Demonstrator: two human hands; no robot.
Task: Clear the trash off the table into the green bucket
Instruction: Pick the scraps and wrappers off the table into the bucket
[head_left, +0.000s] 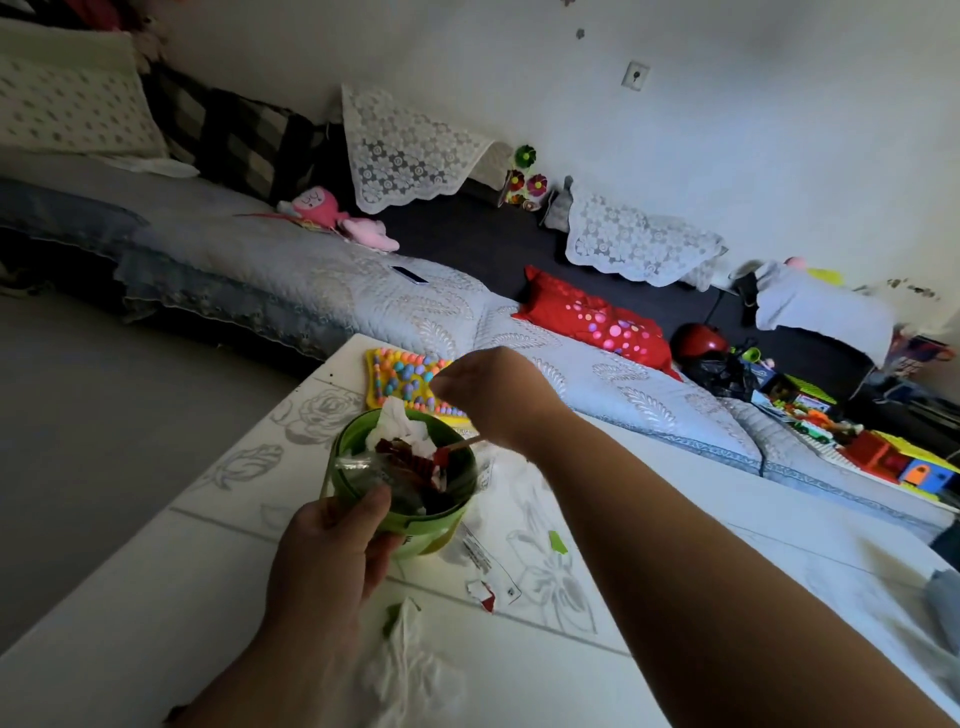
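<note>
While left hand (332, 540) grips green bucket (436, 530) rim, right hand (493, 395) above it, fingers curled, hold unclear, torn wrapper (488, 587) on table (156, 597)

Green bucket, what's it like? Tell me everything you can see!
The green bucket is round and looks like shiny plastic. It stands upright on the white table, open-topped and nearly full: white tissue, a dark red wrapper and clear plastic poke out. The left hand grips its near rim, thumb over the edge. Paper scraps lie beside it.
</note>
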